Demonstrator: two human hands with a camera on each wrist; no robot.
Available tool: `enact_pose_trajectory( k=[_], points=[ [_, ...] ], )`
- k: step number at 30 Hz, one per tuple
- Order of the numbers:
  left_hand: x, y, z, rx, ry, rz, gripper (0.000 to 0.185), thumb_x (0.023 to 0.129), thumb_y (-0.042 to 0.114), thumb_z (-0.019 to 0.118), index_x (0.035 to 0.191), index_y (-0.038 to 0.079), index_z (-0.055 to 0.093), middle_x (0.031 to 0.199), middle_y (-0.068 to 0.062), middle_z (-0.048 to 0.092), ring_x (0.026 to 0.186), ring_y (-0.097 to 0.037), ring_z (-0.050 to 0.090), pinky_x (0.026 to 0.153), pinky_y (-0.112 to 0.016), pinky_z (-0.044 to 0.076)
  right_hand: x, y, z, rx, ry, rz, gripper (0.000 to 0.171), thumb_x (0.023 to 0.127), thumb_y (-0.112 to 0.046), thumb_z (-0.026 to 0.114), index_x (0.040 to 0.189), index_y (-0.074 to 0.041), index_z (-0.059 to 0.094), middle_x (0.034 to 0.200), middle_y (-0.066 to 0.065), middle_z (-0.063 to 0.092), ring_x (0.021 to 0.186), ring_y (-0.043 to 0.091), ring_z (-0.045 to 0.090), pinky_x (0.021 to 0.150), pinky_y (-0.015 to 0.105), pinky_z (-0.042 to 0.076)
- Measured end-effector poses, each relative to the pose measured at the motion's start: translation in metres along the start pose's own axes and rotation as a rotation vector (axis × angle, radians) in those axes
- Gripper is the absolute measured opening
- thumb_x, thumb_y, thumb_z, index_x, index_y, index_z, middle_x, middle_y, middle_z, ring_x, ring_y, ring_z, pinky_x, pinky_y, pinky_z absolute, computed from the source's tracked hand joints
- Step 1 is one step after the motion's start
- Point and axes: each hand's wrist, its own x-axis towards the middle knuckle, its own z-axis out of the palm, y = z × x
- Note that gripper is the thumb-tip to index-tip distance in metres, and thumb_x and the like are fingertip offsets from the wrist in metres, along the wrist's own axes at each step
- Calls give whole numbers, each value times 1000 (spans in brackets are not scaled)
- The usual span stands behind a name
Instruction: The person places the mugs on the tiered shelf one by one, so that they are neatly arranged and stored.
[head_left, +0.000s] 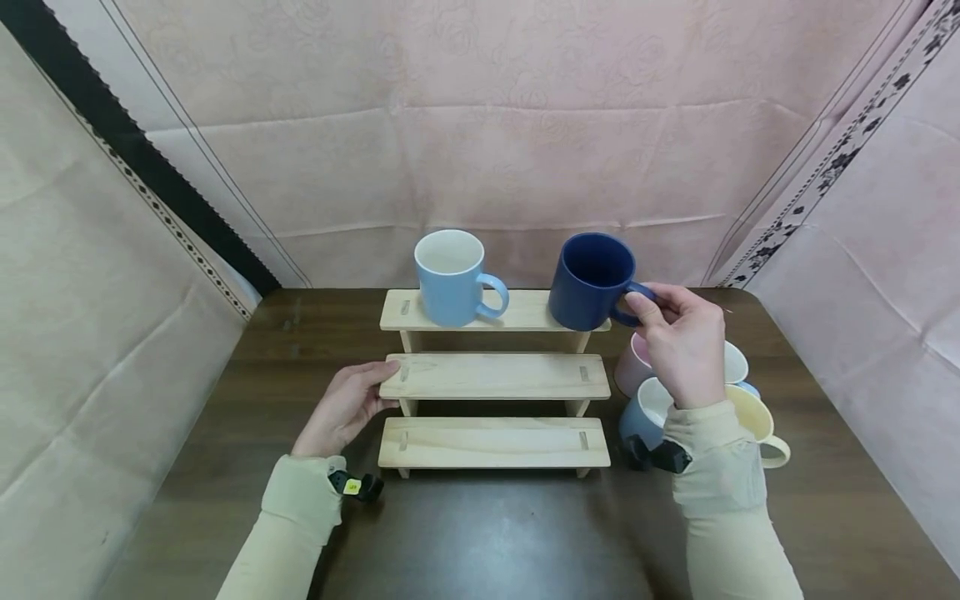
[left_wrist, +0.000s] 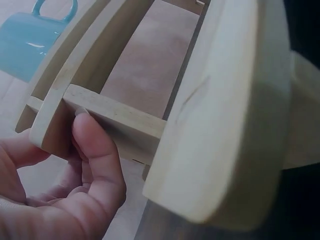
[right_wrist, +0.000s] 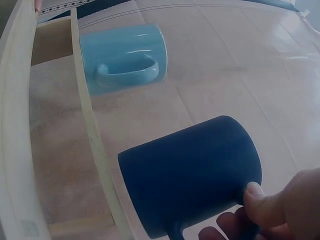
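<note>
A three-tier wooden step shelf stands on a dark table. On its top tier sit a light blue mug at the left and a dark blue mug at the right. My right hand grips the dark blue mug by its handle. My left hand holds the left end of the middle tier, thumb against the wooden crossbar.
Several more mugs crowd the table right of the shelf, partly hidden by my right wrist: a pink one, a pale blue one, a cream one. Pink cloth walls close in the back and sides.
</note>
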Motion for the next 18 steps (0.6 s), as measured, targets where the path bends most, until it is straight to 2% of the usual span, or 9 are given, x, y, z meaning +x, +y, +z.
enact_pose_trajectory(
  k=[5,12,18],
  points=[
    [1,-3,0,13,-1,7,53,98,29,61,132,-9,47,115,-14,59,91,-17,61,76,-27,52,2,-2,7,7,-41,18,31,91,-27,70,107,-1,70,93,16,71,73,17,68,59,16,50],
    [2,-4,1,20,2,11,50,99,28,59,132,-8,45,117,-15,57,92,-18,60,76,-27,52,5,-4,14,9,-76,26,32,91,-27,69,108,-1,70,96,16,71,77,17,69,64,17,53],
    [2,-3,2,13,6,21,48,99,26,58,131,-7,46,118,-14,57,93,-18,61,77,-27,52,7,-6,19,-6,-84,8,31,92,-27,69,108,0,70,94,14,72,78,20,69,62,15,51]
  ],
)
